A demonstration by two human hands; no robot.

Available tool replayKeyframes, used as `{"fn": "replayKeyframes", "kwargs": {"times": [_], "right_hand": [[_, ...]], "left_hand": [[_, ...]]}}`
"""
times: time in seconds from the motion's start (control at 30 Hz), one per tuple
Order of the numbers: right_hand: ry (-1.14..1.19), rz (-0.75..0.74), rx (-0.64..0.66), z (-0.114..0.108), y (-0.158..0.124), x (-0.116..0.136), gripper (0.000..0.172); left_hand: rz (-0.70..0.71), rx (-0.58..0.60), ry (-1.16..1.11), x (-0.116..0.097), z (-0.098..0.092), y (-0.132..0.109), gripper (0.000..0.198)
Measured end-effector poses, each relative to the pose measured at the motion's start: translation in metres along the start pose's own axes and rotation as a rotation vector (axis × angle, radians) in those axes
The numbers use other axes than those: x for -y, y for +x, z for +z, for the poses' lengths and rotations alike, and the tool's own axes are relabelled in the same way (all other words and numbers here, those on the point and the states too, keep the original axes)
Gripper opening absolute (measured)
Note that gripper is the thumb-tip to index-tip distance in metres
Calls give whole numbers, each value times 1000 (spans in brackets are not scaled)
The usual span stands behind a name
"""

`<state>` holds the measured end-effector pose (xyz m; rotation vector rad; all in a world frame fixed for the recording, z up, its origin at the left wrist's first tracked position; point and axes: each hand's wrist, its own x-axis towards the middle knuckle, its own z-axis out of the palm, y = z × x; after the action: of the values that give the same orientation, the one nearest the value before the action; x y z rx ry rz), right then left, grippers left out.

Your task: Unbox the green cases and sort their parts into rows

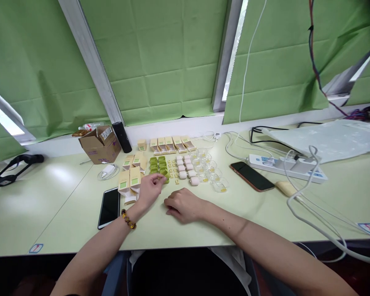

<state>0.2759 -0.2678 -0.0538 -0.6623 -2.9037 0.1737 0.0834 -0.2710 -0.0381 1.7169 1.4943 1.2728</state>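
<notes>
My left hand (151, 191), with a beaded bracelet (128, 219) at the wrist, pinches a small green cup (164, 173) at the near end of the green cups (153, 165) set in two columns. On the tabletop rests my right hand (183, 204), its fingers curled in and nothing visible in them. Beyond it are small yellow pieces (173, 169), pale pink rounded pieces (182, 174) in two columns, and clear plastic cups (219, 184). Open cardboard boxes (129, 181) with green labels stand left of the green cups.
More small boxes (169, 144) line the back. A phone (109, 207) lies left, another phone (252, 176) right, near a power strip (286, 167) with cables. A brown carton (100, 146) and black cylinder (121, 137) stand at the back left. Headgear (15, 168) lies far left.
</notes>
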Motion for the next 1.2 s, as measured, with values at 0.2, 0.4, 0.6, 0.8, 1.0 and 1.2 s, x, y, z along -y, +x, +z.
{"fn": "replayKeyframes", "kwargs": {"times": [0.2,0.4,0.6,0.8,1.0,1.2], "right_hand": [[4,10,4,-1,0,1,16],[-12,-7,-10,0,0,0,20],[-22,-8,3,2,0,-1,23],[-36,-13,-5,3,0,-1,24],[-29,-6,10,0,-1,0,23],[-41,-5,22,-2,0,0,25]], "left_hand": [[172,164,801,-3,-1,-6,34],[135,302,952,-10,4,-8,35],[99,348,978,-11,6,-9,27],[86,358,986,-9,7,-7,27],[50,370,1012,-13,7,-8,25],[52,360,1018,-14,6,-8,24]]}}
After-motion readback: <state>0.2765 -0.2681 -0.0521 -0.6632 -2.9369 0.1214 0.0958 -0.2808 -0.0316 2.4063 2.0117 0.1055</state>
